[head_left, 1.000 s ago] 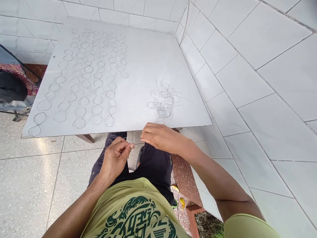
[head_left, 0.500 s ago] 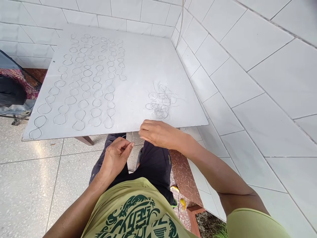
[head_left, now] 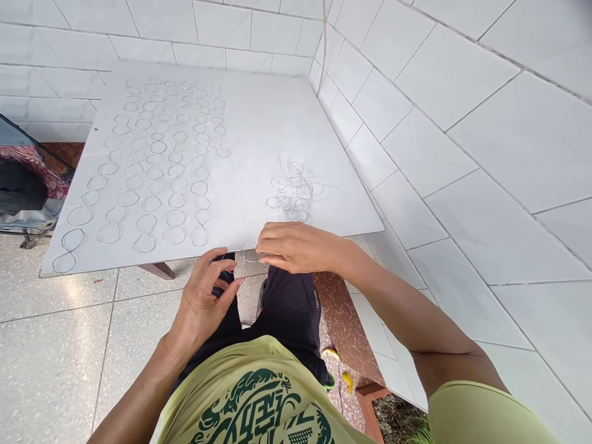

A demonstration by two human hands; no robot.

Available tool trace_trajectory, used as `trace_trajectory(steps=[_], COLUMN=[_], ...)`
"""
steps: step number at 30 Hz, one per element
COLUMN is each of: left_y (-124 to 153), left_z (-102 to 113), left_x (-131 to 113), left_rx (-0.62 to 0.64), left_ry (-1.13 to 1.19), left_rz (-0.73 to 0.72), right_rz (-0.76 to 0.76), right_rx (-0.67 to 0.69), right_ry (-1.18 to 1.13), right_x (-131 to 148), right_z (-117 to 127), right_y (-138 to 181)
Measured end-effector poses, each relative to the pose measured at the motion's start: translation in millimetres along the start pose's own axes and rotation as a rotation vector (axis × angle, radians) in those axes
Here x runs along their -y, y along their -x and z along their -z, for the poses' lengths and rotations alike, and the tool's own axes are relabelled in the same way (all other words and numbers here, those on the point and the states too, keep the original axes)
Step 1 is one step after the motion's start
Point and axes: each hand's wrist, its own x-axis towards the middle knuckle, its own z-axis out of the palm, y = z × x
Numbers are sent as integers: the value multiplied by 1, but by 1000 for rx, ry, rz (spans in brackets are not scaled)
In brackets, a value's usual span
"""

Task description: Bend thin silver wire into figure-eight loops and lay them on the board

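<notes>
Just off the table's front edge, my right hand (head_left: pixel 296 248) pinches a thin wire (head_left: pixel 245 254) that is bent into a loop. My left hand (head_left: pixel 208 283) is to its left with thumb and fingers spread apart. A curved part of the same wire runs close to the left fingertips; whether they touch it is hard to see. Beyond my right hand, a tangled heap of thin wires (head_left: pixel 293 206) lies on the white tabletop (head_left: pixel 245 179). Rows of wire figure-eights (head_left: pixel 174 227) cover the left half of that top.
White tiled walls (head_left: pixel 416 135) border the table at the back and right. A reddish-brown ledge (head_left: pixel 340 314) runs along the right, beside my legs. Dark cloth items (head_left: pixel 21 185) rest on a frame at the far left. Speckled floor (head_left: pixel 55 345) lies below.
My left hand's fingers have opened from a pinch on the wire and shifted slightly left. My right hand keeps its grip, and the wire loop now shows wider between the hands.
</notes>
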Motion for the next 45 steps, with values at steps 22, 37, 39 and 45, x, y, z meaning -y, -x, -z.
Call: trace_trajectory(steps=[22, 37, 39, 45], left_y=[-2, -35, -33, -31], left_z=[-3, 1, -4, -12], left_x=[6, -10, -12, -15], left_rx=[85, 384, 322, 201], left_ry=[-5, 718, 739, 799], left_rz=[-120, 528, 543, 568], right_rz=[-1, -1, -105, -546], right_rx=[-59, -109, -167, -222], right_ry=[-144, -263, -394, -874], right_x=[-6, 0, 3, 2], right_z=[-8, -14, -12, -24], right_y=[9, 10, 10, -2])
